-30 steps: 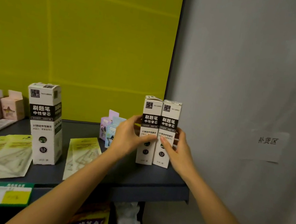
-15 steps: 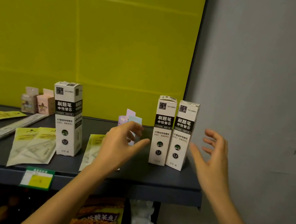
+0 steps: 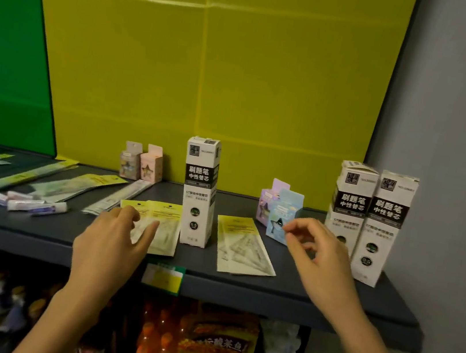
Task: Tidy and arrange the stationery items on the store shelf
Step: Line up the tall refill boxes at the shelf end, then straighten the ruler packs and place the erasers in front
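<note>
A person's 2 bare hands hover over a dark grey metal store shelf (image 3: 314, 291) strewn with stationery. The left hand (image 3: 108, 244), fingers loosely spread and holding nothing, reaches over a flat yellow-headed clear plastic packet of set squares (image 3: 162, 227) lying near the shelf's front edge. The right hand (image 3: 320, 260), fingers curled with thumb and forefinger nearly meeting but pinching nothing, hangs in front of a small pale blue cardboard hang-tab box (image 3: 285, 214), which stands just beside a small lilac box (image 3: 267, 204).

Between the hands stands 1 tall white-and-black cardboard refill box (image 3: 199, 192), upright and alone; 2 matching refill boxes (image 3: 366, 223) stand side by side, touching, at the shelf's right end against the grey wall. A second flat set-square packet (image 3: 242, 245) lies between the lone box and the pair.

The tall lone box looks light, stiff and easily toppled; it is probably best gripped around its middle, thumb on one side and fingers opposite. The flat packets look slippery and floppy, likely needing a fingertip slid under an edge. The small boxes should crush readily, so a gentle pinch at the sides seems wise.
</note>
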The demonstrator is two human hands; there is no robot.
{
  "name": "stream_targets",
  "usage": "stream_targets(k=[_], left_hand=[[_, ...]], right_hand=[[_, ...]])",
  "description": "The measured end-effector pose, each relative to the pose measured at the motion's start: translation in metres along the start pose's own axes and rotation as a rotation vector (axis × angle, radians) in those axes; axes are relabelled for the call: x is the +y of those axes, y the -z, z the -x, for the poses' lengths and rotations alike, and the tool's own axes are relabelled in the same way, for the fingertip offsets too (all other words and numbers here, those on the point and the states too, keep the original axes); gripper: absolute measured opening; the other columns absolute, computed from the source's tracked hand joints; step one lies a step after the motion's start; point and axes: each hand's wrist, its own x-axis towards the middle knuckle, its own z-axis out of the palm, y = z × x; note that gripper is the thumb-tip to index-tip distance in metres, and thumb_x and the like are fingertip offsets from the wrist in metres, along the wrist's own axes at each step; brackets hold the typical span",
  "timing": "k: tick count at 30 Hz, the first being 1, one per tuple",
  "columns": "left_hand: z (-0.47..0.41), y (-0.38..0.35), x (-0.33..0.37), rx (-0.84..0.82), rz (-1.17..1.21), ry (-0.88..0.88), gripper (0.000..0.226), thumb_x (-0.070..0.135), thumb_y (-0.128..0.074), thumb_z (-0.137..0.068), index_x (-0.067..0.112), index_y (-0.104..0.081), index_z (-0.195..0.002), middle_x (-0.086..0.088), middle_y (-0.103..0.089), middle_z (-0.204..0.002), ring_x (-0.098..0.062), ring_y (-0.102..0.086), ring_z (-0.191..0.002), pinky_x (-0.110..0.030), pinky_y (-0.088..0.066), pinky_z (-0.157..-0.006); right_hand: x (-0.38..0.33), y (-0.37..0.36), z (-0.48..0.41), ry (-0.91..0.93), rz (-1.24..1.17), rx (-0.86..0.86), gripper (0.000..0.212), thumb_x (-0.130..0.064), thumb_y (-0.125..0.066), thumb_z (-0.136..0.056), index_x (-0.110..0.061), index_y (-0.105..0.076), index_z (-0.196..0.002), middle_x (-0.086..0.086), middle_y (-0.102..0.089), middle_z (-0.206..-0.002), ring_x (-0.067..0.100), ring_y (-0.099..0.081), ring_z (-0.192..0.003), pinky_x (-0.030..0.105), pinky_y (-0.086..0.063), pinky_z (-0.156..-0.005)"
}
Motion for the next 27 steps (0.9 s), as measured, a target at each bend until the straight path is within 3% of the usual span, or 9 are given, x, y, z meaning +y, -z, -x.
stream_targets(k=[5, 7, 9, 11, 13, 17, 21, 24, 27], left_hand=[[-0.025, -0.009, -0.028, -0.259, -0.225, 0.055, 0.072, 0.07, -0.029, -0.081, 0.009, -0.051, -0.111, -0.013, -0.061, -0.117, -0.027, -0.05, -0.117, -0.039, -0.049, -0.081], [-0.032, -0.017, -0.03, -0.336, -0.241, 0.031, 0.08, 0.073, -0.027, -0.079, 0.007, -0.047, -0.12, -0.014, -0.058, -0.125, -0.028, -0.044, -0.126, -0.04, -0.046, -0.091], [-0.038, -0.024, -0.032, -0.355, -0.228, -0.009, 0.086, 0.077, -0.028, -0.076, 0.006, -0.046, -0.121, -0.014, -0.058, -0.126, -0.03, -0.042, -0.128, -0.041, -0.042, -0.096], [-0.044, -0.028, -0.032, -0.373, -0.188, -0.026, 0.09, 0.078, -0.03, -0.074, 0.004, -0.043, -0.124, -0.016, -0.058, -0.126, -0.032, -0.04, -0.129, -0.042, -0.038, -0.1], [-0.048, -0.03, -0.03, -0.412, -0.136, -0.013, 0.094, 0.079, -0.034, -0.072, 0.003, -0.038, -0.129, -0.017, -0.056, -0.13, -0.033, -0.037, -0.13, -0.043, -0.036, -0.101], [-0.058, -0.036, -0.028, -0.513, -0.035, 0.0, 0.101, 0.073, -0.049, -0.071, 0.001, -0.026, -0.137, -0.018, -0.049, -0.136, -0.034, -0.031, -0.133, -0.045, -0.037, -0.101], [-0.066, -0.034, -0.026, -0.641, 0.075, 0.01, 0.093, 0.058, -0.062, -0.074, 0.0, -0.025, -0.136, -0.022, -0.045, -0.138, -0.036, -0.024, -0.137, -0.045, -0.034, -0.104], [-0.075, -0.031, -0.024, -0.738, 0.176, 0.012, 0.088, 0.046, -0.071, -0.072, 0.001, -0.026, -0.133, -0.022, -0.045, -0.137, -0.034, -0.035, -0.131, -0.041, -0.038, -0.1], [-0.082, -0.03, -0.022, -0.801, 0.272, 0.065, 0.088, 0.034, -0.079, -0.068, 0.005, -0.026, -0.132, -0.015, -0.049, -0.134, -0.029, -0.047, -0.121, -0.036, -0.041, -0.092]], right_hand=[[-0.001, -0.04, -0.012, -0.084, 0.149, -0.009, 0.003, -0.018, -0.06, -0.086, -0.02, -0.061, -0.086, -0.004, -0.061, -0.086, 0.012, -0.059, -0.079, 0.025, -0.049, -0.068], [-0.001, -0.054, -0.013, -0.158, 0.286, -0.058, 0.016, -0.031, -0.058, -0.087, -0.017, -0.062, -0.095, -0.001, -0.062, -0.096, 0.019, -0.06, -0.09, 0.034, -0.049, -0.074], [-0.002, -0.066, -0.016, -0.275, 0.43, -0.143, 0.037, -0.047, -0.05, -0.087, -0.014, -0.06, -0.101, 0.004, -0.061, -0.108, 0.024, -0.058, -0.1, 0.033, -0.043, -0.075], [-0.003, -0.077, -0.019, -0.345, 0.552, -0.223, 0.054, -0.061, -0.041, -0.085, -0.011, -0.056, -0.096, 0.012, -0.059, -0.113, 0.03, -0.053, -0.105, 0.035, -0.039, -0.073], [-0.004, -0.086, -0.021, -0.393, 0.648, -0.291, 0.069, -0.068, -0.039, -0.081, -0.006, -0.056, -0.106, 0.015, -0.055, -0.119, 0.033, -0.047, -0.113, 0.037, -0.041, -0.08], [-0.006, -0.097, -0.026, -0.444, 0.722, -0.376, 0.082, -0.071, -0.05, -0.073, -0.005, -0.047, -0.122, 0.018, -0.047, -0.129, 0.035, -0.038, -0.122, 0.041, -0.039, -0.095], [-0.005, -0.097, -0.037, -0.54, 0.648, -0.435, 0.088, -0.068, -0.061, -0.068, -0.002, -0.042, -0.122, 0.021, -0.045, -0.13, 0.036, -0.042, -0.121, 0.039, -0.04, -0.094], [-0.009, -0.094, -0.046, -0.554, 0.628, -0.532, 0.069, -0.067, -0.062, -0.068, -0.007, -0.049, -0.101, 0.016, -0.054, -0.118, 0.03, -0.05, -0.111, 0.033, -0.04, -0.078], [-0.014, -0.091, -0.051, -0.568, 0.593, -0.611, 0.051, -0.063, -0.063, -0.071, -0.02, -0.037, -0.066, 0.007, -0.051, -0.095, 0.022, -0.048, -0.089, 0.029, -0.035, -0.072]])
